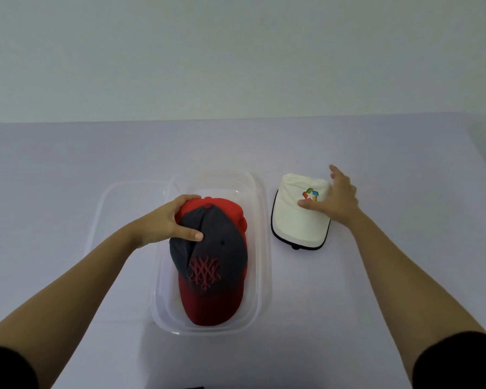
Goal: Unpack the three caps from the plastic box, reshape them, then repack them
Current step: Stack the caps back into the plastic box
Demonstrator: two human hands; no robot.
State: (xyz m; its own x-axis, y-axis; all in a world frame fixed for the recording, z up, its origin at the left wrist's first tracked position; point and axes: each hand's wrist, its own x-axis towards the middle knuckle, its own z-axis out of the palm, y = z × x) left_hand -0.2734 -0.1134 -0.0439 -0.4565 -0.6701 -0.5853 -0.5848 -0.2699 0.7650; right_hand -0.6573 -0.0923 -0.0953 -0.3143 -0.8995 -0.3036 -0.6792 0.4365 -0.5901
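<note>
A clear plastic box [261, 248] stands in the middle of the table. In it lies a dark grey cap [219, 248] with a red brim and red embroidery, on top of a red cap [225, 204] whose crown shows behind it. My left hand [166, 223] grips the back of the grey cap, thumb on its crown. To the right of the box a white cap [295, 220] with a coloured logo and a dark-edged brim lies on the table. My right hand [335, 199] rests on the white cap's crown with fingers spread.
The box's clear lid [115, 209] lies flat on the table, partly under the box's left side. The table [68, 169] is pale lilac and ends at a plain wall behind. A dark object [192, 387] peeks in at the bottom edge.
</note>
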